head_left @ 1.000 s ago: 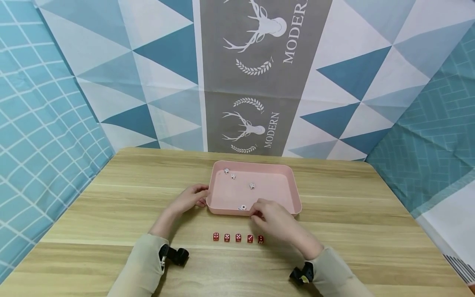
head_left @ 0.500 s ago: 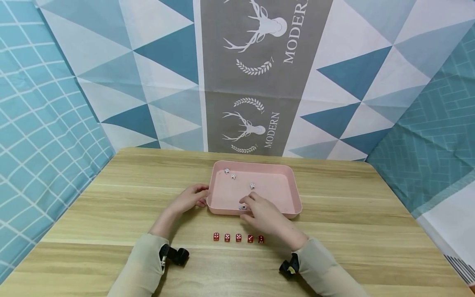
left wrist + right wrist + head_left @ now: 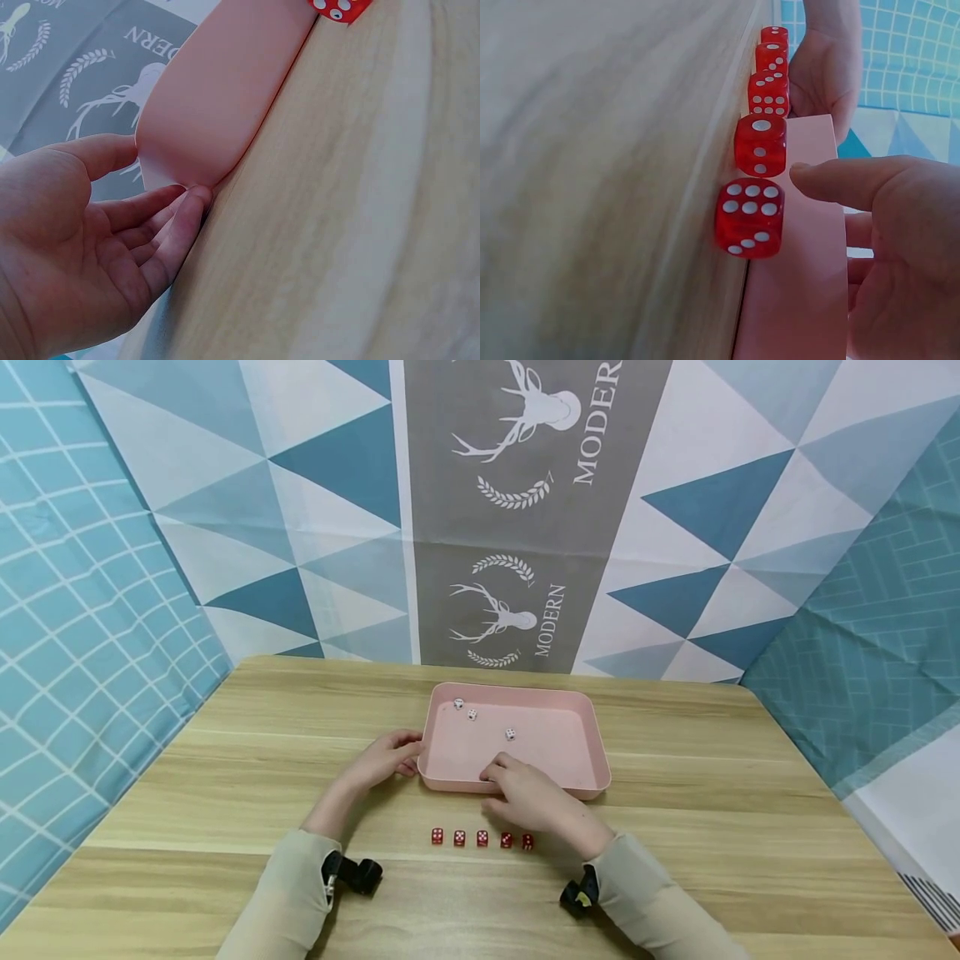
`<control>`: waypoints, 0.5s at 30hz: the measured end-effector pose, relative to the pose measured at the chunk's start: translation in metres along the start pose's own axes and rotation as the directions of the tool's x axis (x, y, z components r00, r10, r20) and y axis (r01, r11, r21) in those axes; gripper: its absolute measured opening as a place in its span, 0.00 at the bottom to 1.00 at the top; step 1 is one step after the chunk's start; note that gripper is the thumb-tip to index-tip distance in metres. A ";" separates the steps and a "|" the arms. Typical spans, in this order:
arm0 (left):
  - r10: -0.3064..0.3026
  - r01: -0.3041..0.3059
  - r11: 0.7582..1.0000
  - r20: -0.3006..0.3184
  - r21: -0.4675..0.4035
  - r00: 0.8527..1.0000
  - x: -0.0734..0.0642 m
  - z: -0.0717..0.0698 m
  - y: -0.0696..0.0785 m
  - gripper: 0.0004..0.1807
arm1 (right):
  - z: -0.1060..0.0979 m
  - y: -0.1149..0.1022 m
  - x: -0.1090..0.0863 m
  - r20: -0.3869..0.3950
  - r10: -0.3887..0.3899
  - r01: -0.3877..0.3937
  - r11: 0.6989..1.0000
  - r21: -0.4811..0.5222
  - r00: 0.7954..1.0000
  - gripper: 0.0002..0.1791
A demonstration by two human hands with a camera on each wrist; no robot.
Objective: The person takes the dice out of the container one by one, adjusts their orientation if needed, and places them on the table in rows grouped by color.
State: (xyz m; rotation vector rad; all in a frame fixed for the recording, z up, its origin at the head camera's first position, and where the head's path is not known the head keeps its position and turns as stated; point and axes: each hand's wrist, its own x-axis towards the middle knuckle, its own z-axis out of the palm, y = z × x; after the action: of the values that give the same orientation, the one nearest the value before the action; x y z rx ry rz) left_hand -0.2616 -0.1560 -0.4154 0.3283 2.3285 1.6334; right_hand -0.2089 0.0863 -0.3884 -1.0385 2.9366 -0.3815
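A shallow pink tray [image 3: 555,752] stands toward the back of the table. At its left end my left hand [image 3: 384,760] holds the wall, with the thumb at the rim and the other fingers low against the outside in the left wrist view. My right hand [image 3: 528,795] reaches over the front wall. Its fingers dip inside and their tips are hidden, while the straight thumb [image 3: 840,180] stays outside. White dice lie in the tray: one die [image 3: 511,735] near the middle, another die [image 3: 472,715] and a third die [image 3: 458,703] toward the back left corner.
Several red dice form a row in front of the tray, from the leftmost red die [image 3: 437,836] to the rightmost red die [image 3: 528,842]. Behind the wooden table [image 3: 675,827] hangs a patterned cloth [image 3: 345,527].
My right hand has moved left along the tray's front wall and lowered its fingers inside, covering the white die seen there before. The left hand has kept its place.
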 end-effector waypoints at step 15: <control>0.014 -0.014 1.000 0.009 -0.010 1.000 0.000 0.000 0.000 0.21 | -0.002 0.001 0.000 -0.022 0.070 -0.068 0.996 0.059 0.997 0.15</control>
State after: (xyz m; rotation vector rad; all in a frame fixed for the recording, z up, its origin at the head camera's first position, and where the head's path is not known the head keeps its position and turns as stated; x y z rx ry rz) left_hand -0.2612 -0.1564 -0.4154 0.3505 2.3164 1.6458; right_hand -0.2095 0.0878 -0.3864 -0.9296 2.9535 -0.4776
